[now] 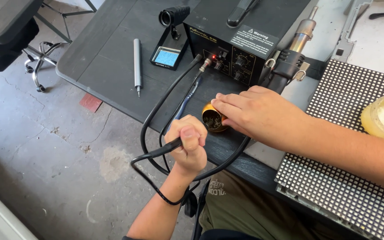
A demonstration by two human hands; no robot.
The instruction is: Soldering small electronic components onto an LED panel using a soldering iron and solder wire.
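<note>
- L hand (190,144): fist closed round black soldering iron handle (165,149), just off the table's front edge, over the floor; cable (145,133) loops down from the handle and back up to the station.
- Iron tip hidden behind fist, can't tell if it touches anything.
- R hand (256,113): fingers flat and close together, resting on the gold tip-cleaner pot (213,119), holding it steady. Not a full grasp, can't tell if thumb wraps.
- Pot sits on dark table (107,58) near front edge, just beside L fist, in front of the black rework station (241,35).
- Hot-air wand (296,53) parked on station's R side, close behind R hand; tight there.
- LED matrix panel (347,146) under R forearm, overhangs toward the person.
- Sponge stand (167,55) and grey pen tool (137,66) to the left, well apart; open tabletop around them.
</note>
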